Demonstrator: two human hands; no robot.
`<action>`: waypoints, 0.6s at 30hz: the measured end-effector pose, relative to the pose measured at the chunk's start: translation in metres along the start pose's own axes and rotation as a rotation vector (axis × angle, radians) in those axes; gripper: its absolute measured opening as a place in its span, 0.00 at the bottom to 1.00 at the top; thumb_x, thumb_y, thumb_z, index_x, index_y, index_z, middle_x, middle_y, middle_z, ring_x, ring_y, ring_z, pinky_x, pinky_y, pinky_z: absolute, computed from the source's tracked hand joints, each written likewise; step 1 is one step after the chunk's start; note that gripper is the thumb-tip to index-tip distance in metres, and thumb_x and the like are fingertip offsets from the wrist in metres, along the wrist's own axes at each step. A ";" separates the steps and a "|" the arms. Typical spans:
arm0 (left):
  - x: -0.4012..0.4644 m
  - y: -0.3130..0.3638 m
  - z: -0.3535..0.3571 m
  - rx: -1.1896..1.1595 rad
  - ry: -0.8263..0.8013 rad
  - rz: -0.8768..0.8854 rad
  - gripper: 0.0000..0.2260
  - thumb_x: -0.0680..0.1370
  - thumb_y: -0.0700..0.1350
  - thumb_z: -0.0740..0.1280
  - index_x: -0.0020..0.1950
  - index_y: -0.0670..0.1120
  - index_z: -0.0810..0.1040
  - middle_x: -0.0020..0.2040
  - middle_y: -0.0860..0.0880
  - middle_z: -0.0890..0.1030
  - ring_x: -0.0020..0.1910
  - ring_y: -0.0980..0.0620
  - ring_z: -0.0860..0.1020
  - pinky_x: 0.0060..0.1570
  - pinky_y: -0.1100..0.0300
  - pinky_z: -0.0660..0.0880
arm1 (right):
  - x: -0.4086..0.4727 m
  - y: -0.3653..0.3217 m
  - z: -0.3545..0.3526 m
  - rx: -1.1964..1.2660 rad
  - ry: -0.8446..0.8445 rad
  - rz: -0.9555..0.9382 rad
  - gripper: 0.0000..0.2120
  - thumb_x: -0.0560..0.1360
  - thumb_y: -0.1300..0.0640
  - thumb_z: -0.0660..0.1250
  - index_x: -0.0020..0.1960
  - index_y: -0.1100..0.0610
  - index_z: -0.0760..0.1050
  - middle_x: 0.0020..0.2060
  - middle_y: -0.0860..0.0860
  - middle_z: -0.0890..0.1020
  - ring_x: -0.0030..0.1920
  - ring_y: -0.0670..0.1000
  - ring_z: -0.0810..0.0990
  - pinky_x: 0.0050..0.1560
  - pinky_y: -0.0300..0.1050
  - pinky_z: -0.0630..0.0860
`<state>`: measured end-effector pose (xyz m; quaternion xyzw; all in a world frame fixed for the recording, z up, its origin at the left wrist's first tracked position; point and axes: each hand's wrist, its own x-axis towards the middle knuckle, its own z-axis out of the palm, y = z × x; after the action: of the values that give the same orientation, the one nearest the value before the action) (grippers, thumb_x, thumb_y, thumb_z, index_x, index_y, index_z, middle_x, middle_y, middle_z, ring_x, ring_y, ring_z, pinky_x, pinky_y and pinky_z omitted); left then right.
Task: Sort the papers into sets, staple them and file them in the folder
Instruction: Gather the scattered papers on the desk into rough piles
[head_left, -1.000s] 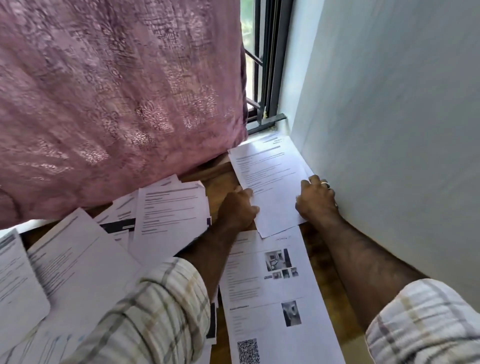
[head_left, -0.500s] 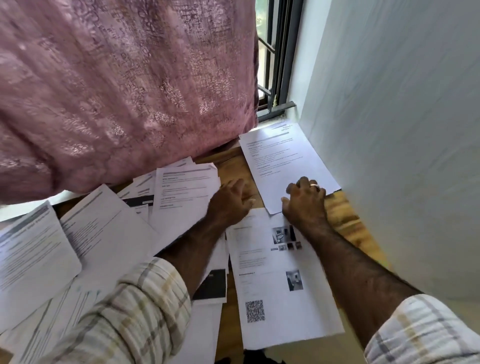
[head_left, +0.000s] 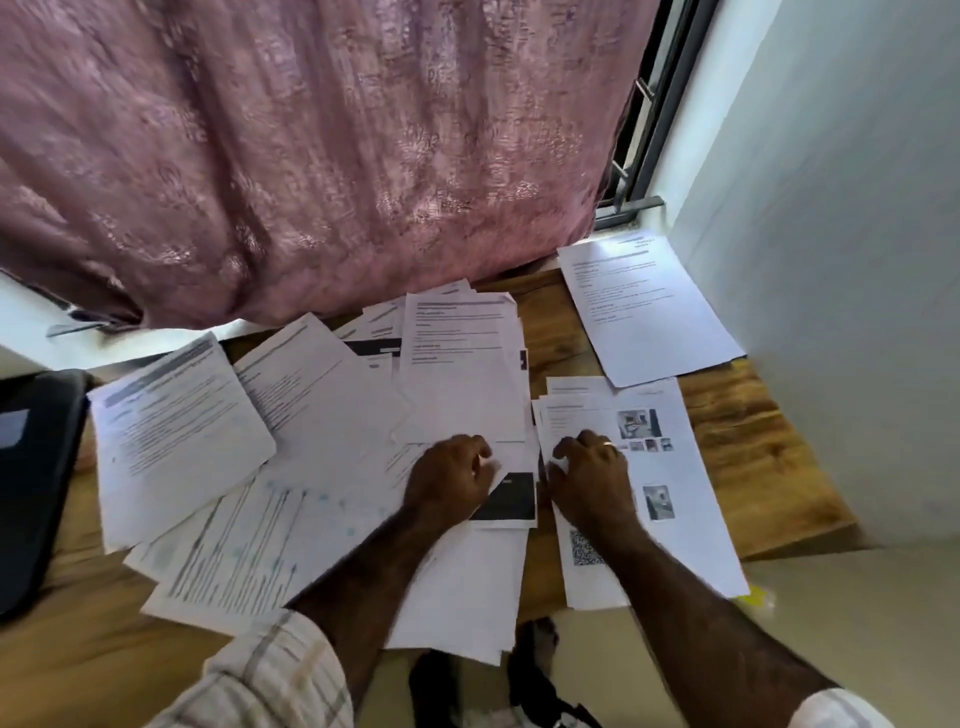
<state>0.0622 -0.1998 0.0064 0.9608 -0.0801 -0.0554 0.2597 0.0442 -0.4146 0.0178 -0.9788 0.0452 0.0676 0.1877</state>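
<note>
Left hand (head_left: 453, 480) knuckles-up on the loose paper pile (head_left: 322, 415), fingers curled down onto a sheet edge; cannot tell whether it pinches the sheet or just presses it; right hand (head_left: 589, 480) just beside it, fingers bent onto the near-left corner of the photo sheet (head_left: 670, 467), ring visible, grip also unclear because the fingertips are hidden under the knuckles; narrow strip of bare wooden table (head_left: 737, 441) between the two hands, wider bare wood to the right of the right hand out to the table edge by the white wall (head_left: 831, 260); text-only sheet (head_left: 649, 306) lies beyond the right hand, apart from both hands, its near corner overlapping the photo sheet's far edge, its right edge close to the wall; pile spreads left of and beyond the left hand, sheets overlapping at mixed angles, one with a black block (head_left: 511, 499) touching the left hand's right side; pink curtain (head_left: 311, 156) hangs over the far table edge and covers the far ends of some sheets; dark flat object (head_left: 36, 467) far left, cut off by the frame, cannot identify it; print on all sheets blurred, unreadable; QR code on the photo sheet partly hidden by the right forearm; near edges of the pile overhang the table toward the body; dark item (head_left: 519, 675) below the table edge, unclear.
</note>
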 end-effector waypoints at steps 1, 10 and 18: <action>-0.003 0.003 0.005 -0.008 -0.009 0.011 0.14 0.81 0.59 0.69 0.59 0.50 0.82 0.53 0.51 0.85 0.49 0.52 0.81 0.49 0.60 0.78 | -0.002 0.003 -0.003 0.018 0.026 0.062 0.13 0.79 0.48 0.70 0.60 0.52 0.80 0.58 0.53 0.80 0.59 0.58 0.79 0.63 0.56 0.76; -0.018 0.042 0.038 0.336 -0.191 0.292 0.33 0.77 0.70 0.65 0.78 0.56 0.72 0.82 0.50 0.64 0.80 0.44 0.58 0.78 0.38 0.53 | -0.014 0.086 -0.040 -0.040 0.016 0.658 0.37 0.74 0.40 0.71 0.72 0.62 0.66 0.68 0.64 0.68 0.65 0.69 0.72 0.62 0.59 0.74; -0.020 0.065 0.038 0.404 -0.257 0.084 0.36 0.73 0.74 0.67 0.78 0.62 0.71 0.85 0.50 0.59 0.82 0.44 0.52 0.78 0.37 0.47 | 0.015 0.120 -0.063 0.279 -0.084 0.644 0.31 0.73 0.45 0.72 0.69 0.63 0.73 0.65 0.64 0.79 0.63 0.67 0.79 0.60 0.57 0.78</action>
<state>0.0286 -0.2707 0.0079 0.9741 -0.1621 -0.1491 0.0522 0.0520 -0.5501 0.0298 -0.8756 0.3527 0.1568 0.2903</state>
